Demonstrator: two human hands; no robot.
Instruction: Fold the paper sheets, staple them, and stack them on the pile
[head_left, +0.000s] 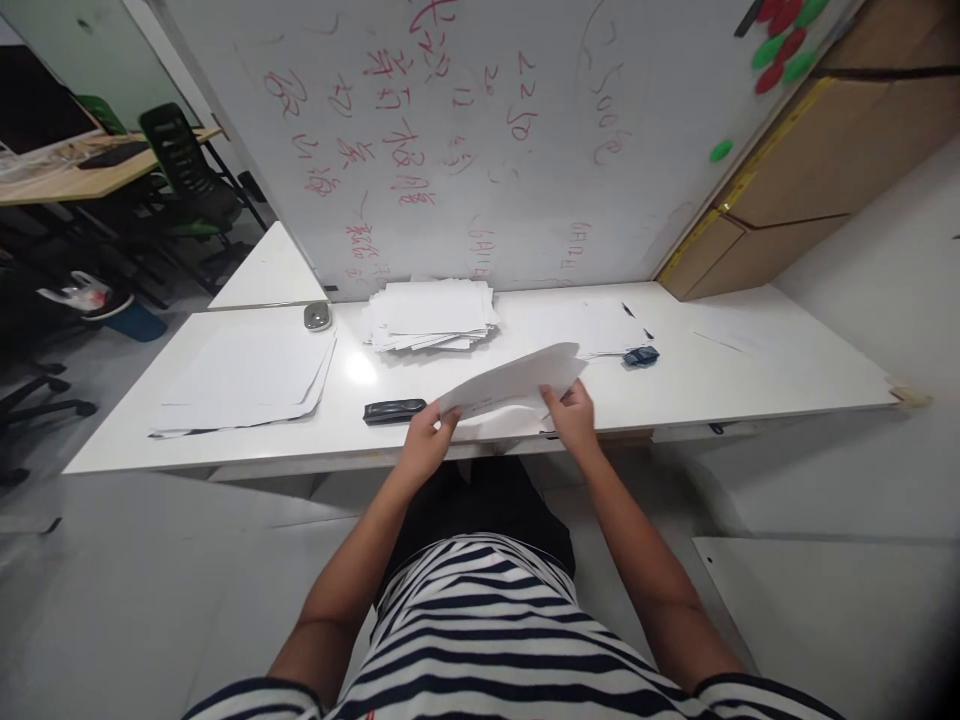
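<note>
On the whiteboard (637,215) beyond the hands (429,440), red sideways writing (405,125), "2250", "20", fainter "2500" farther right, date "6月11日" lower, nearer the hands, other Chinese characters unclear, tiny lines on the held sheet (517,378) unreadable

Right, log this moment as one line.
left hand: gripping paper; right hand: gripping same paper; black stapler: on table, beside left hand; paper stack: on table, before whiteboard
</note>
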